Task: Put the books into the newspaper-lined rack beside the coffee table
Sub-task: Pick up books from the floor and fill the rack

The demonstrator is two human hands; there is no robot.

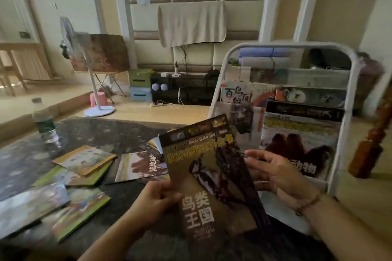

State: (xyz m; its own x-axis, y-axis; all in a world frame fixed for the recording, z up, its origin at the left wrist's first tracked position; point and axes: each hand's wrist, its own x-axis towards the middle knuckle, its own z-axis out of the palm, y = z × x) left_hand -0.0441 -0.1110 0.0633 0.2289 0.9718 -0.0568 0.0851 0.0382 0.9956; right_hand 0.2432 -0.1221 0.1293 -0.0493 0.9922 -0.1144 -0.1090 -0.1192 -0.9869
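Head view shows the white rack [343, 125] standing right of the dark worktop [118, 133], some books already in its tiers. Bird book [210, 176], long axis pointing up toward the rack, is gripped at its left edge by the left hand [157, 199]; the right hand [275, 171], nearer the rack, has relaxed fingers touching its right edge.

A dark bird book [209, 176] tilts upright before the white rack [343, 125] (books already inside).

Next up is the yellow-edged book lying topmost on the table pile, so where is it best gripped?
Pinch the yellow-edged book at its right corner, coming from the right: that end juts past the green book beneath, leaving room for fingers under it.
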